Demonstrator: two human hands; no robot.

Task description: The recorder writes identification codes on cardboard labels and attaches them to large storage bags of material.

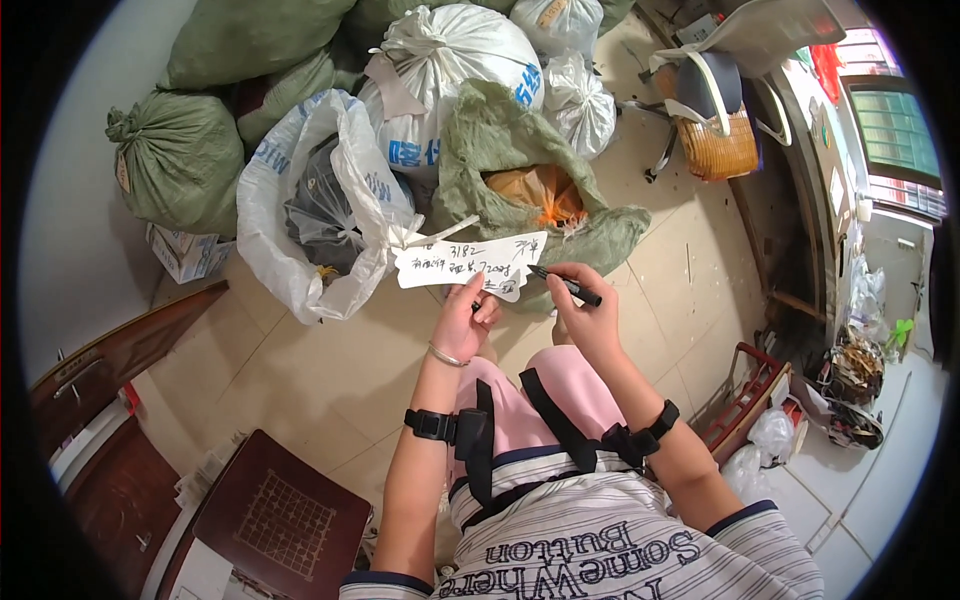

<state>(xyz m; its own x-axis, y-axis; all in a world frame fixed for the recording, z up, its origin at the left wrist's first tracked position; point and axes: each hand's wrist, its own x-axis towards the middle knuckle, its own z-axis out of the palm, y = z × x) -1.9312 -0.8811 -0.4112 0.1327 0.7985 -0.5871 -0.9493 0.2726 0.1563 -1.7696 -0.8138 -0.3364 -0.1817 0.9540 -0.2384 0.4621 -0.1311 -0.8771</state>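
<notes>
While a white card [415, 270] with ragged edges is pinched by its lower edge in the left hand [467, 318], a black marker [580, 290] is gripped like a pen in the right hand [587, 312], its tip pointed at the card's right end. Whether ink is being laid at this instant cannot be told, as the tip is seen right by the card's margin. Several lines of dark handwriting are already borne by the card, which is held near the middle of the frame, above the person's pink-clad knees. A small dark object is glimpsed at the left hand's fingers, too little exposed to be identified.

Just beyond the card, an open white sack [262, 215] is set left of center, with dark wrapped contents shown at its mouth. To its right, an open green sack [470, 120] is spread out, an orange bag [528, 188] nested inside. Behind them, a tied white sack [480, 48] is propped at the top of the frame, and a knotted green sack [185, 165] is stood at upper left, on the side of the tiled floor [300, 370].

By all appearances, the labelling step is in hand, with the writing nearly complete. For the next move, a steady card and a lightly guided tip are called for, so that fresh ink is not smudged by the fingers.
</notes>
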